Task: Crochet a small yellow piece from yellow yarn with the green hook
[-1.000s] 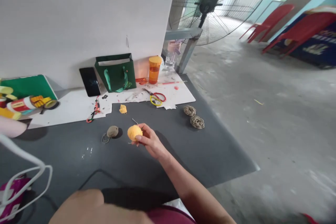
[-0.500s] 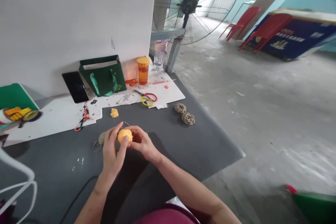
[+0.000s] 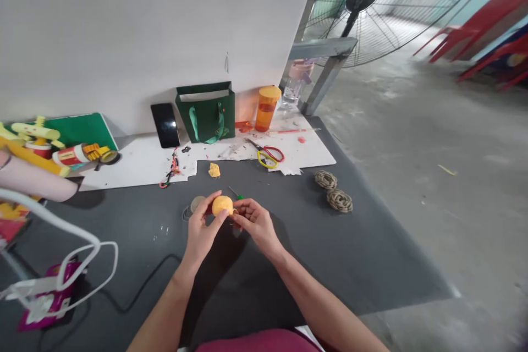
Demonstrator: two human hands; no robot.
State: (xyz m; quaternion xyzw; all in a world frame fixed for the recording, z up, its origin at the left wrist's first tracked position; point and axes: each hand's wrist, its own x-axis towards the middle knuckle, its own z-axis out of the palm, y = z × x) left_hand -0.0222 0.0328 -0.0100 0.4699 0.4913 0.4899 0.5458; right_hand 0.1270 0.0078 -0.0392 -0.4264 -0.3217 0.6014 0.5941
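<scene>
Yellow ball [image 3: 221,206] is up in front of me, off the worktop [image 3: 350,264]. My left hand [image 3: 200,228] grasps it, thumb on the near side, fingers round the left and far side. My right hand [image 3: 254,224] is at its right edge, fingers curled in close, by a thin yellow strand [image 3: 234,212]. Looks like a pinch, but can't tell exactly what those fingers grip. Thin tool with green handle [image 3: 240,197] sits right at my right fingers; held or lying behind, can't tell.

Progress: mid-work, I'd say. Ball has its round form already; strand at the right edge is loose, so that side reads as unfinished. How much is left, can't say.

Around it: yellow scrap [image 3: 214,170] lies apart, beyond the ball. Grey round piece [image 3: 195,204] with a cord loop is partly hidden behind my left hand. Two cord coils, the far one [image 3: 325,179] and the near one [image 3: 339,201], lie side by side, well off to the right, neither in hand. Red-and-yellow scissors [image 3: 267,155] lie open on the white sheet [image 3: 132,148], not in use. Green bag [image 3: 206,115] and orange cup [image 3: 266,113] stand behind, also untouched.
</scene>
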